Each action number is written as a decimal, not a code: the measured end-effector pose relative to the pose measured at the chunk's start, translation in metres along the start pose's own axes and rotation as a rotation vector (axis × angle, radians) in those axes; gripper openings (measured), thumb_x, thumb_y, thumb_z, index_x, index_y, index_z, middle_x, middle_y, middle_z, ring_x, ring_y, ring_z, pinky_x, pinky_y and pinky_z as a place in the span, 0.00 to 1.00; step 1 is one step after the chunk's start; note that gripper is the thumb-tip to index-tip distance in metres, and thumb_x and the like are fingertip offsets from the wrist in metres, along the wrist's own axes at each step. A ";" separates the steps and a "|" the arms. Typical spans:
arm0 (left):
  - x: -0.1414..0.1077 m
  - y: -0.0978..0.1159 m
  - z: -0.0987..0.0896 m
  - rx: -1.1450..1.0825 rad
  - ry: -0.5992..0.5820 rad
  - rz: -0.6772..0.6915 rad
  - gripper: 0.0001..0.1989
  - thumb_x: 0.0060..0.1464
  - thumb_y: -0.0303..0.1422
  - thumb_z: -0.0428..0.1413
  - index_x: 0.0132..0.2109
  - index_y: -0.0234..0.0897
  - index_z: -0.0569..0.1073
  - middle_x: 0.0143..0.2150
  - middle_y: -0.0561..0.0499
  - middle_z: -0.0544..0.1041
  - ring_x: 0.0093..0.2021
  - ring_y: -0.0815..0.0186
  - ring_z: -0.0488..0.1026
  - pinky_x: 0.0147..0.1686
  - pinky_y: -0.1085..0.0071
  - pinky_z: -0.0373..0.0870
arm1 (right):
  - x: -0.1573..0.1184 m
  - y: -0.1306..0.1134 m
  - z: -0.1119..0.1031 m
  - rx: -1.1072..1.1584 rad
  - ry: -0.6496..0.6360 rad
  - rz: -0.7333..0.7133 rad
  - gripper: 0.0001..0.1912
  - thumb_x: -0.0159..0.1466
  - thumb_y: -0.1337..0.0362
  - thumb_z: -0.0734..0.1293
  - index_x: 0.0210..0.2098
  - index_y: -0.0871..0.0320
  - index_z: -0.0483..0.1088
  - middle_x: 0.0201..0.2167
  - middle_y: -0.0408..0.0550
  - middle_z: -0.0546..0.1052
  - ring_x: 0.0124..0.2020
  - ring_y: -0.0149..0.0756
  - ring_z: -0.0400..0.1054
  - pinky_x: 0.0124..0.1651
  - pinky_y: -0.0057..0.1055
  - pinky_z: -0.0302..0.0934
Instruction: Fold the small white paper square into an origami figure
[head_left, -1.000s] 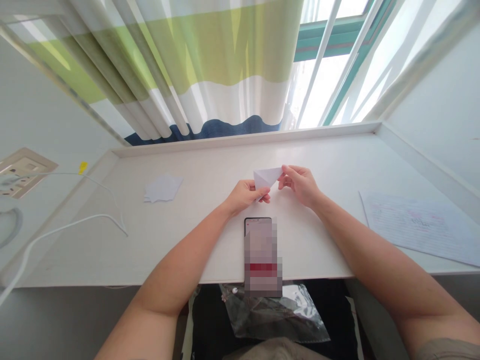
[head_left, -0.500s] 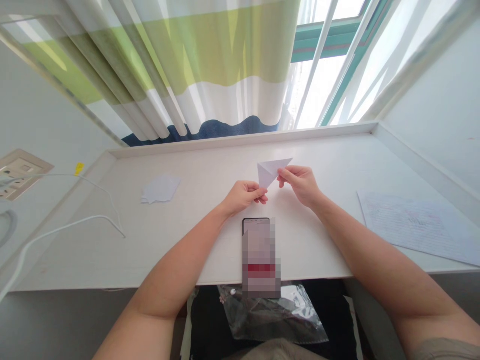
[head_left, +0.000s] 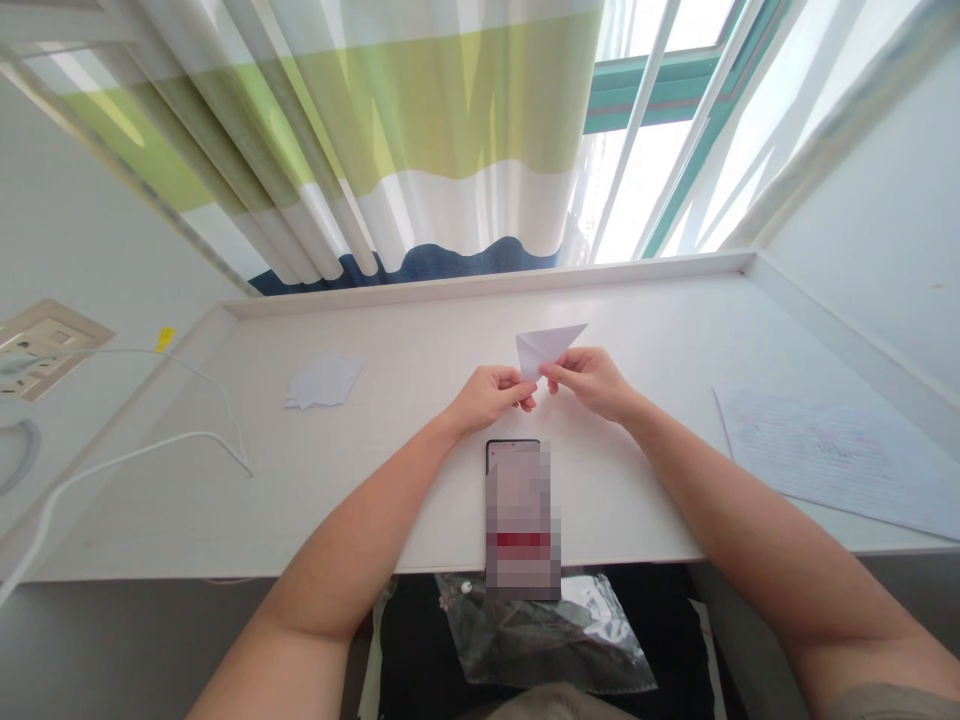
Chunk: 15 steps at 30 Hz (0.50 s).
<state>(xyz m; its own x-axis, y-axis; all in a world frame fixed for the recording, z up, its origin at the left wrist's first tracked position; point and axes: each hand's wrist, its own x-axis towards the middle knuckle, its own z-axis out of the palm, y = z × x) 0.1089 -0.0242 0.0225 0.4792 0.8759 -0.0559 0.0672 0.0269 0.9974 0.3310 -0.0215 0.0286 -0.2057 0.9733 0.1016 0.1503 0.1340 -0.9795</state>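
Note:
A small folded piece of white paper (head_left: 541, 343), roughly triangular, is held up over the white desk. My left hand (head_left: 496, 392) pinches its lower corner between thumb and fingers. Along the lower right edge, close to the left fingertips, my right hand (head_left: 589, 378) grips the same paper, also closed. The paper's sharp tip points up to the right, and a fold line shows on its face. Below the hands a phone (head_left: 519, 500) lies at the desk's front edge, its screen partly blurred out.
Several white paper pieces (head_left: 324, 383) lie on the desk (head_left: 405, 340) at left. Written sheets (head_left: 832, 450) rest at right. A white cable (head_left: 150, 445) runs from the wall socket (head_left: 49, 345). Below the front edge is a clear plastic bag (head_left: 547, 640). A curtain (head_left: 420, 120) hangs behind.
My right hand has slid down and left along the paper's edge, nearer to my left hand. The left hand keeps its pinch almost in place.

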 end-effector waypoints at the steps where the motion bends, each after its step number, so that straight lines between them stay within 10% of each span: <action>1: 0.000 0.001 0.001 -0.005 -0.006 0.004 0.24 0.56 0.52 0.71 0.34 0.34 0.80 0.34 0.45 0.85 0.35 0.64 0.80 0.42 0.65 0.71 | 0.000 0.000 0.000 -0.004 0.010 0.003 0.31 0.56 0.33 0.80 0.23 0.56 0.78 0.22 0.46 0.78 0.24 0.32 0.65 0.29 0.34 0.57; 15: 0.000 0.004 0.002 -0.018 0.065 0.077 0.27 0.56 0.54 0.71 0.44 0.32 0.84 0.36 0.44 0.85 0.36 0.63 0.79 0.40 0.66 0.71 | 0.000 0.003 0.002 0.036 -0.037 0.003 0.31 0.59 0.35 0.79 0.22 0.56 0.76 0.25 0.48 0.80 0.28 0.35 0.70 0.35 0.35 0.61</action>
<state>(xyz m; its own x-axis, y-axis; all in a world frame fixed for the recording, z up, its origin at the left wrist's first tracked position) 0.1107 -0.0246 0.0260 0.4241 0.9053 0.0235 0.0162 -0.0335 0.9993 0.3298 -0.0215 0.0255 -0.2413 0.9660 0.0928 0.1163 0.1237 -0.9855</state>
